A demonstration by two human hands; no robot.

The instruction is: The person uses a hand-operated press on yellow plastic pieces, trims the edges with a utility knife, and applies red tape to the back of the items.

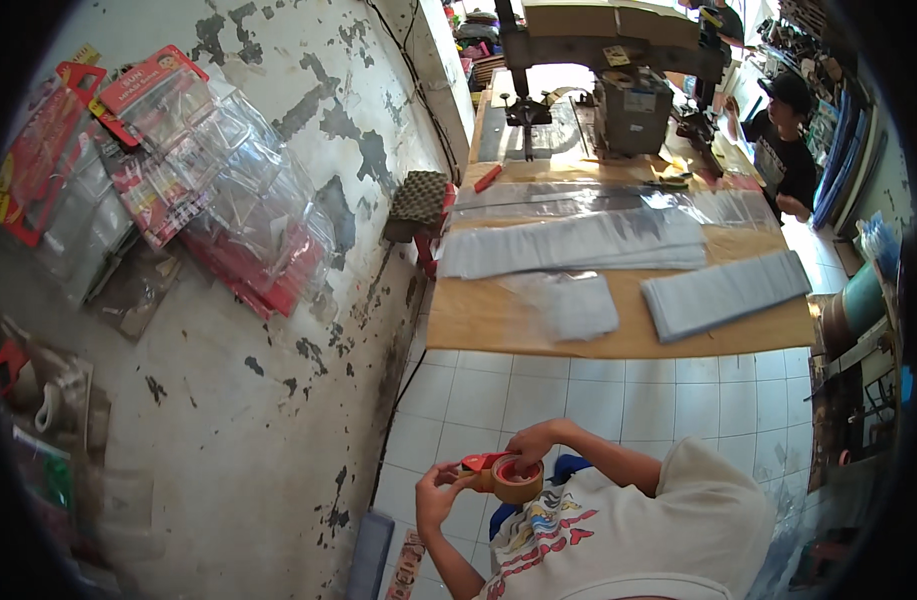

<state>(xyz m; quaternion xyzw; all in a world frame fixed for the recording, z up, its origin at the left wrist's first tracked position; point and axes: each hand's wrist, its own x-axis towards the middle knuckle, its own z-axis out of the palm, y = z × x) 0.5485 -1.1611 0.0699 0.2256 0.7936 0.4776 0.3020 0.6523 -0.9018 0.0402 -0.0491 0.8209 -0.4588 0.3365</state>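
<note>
- The person's left hand (435, 495) was curled around the edge of a roll of brown packing tape in a red dispenser (506, 478), gripping it from the left side.
- The right hand (530, 443) came over the top of the same roll, fingers bent down onto its red core, so both hands were closed on the one thing.
- The tape was held low in front of the person's white printed T-shirt (628, 530), above the white tiled floor (578, 395) and well apart from the worktop.
- The long wooden worktop (488, 325) stood farther off (its near edge bare), carrying a small folded stack of pale grey sheets (576, 305) near the middle.
- A larger flat stack of grey sheets (723, 292) lay to the right of that one, close to the near right corner.
- Behind them stretched a long pile of grey-white sheets (578, 245), and behind that a strip of clear glossy plastic film (608, 200).
- At the far end sat a heavy dark press-like machine (618, 75).
- Another person in a black cap and dark shirt (783, 150) stood at the far right corner of the worktop.
- On the peeling grey wall (278, 400) to the left hung clear plastic packets with red card headers (208, 160).
</note>
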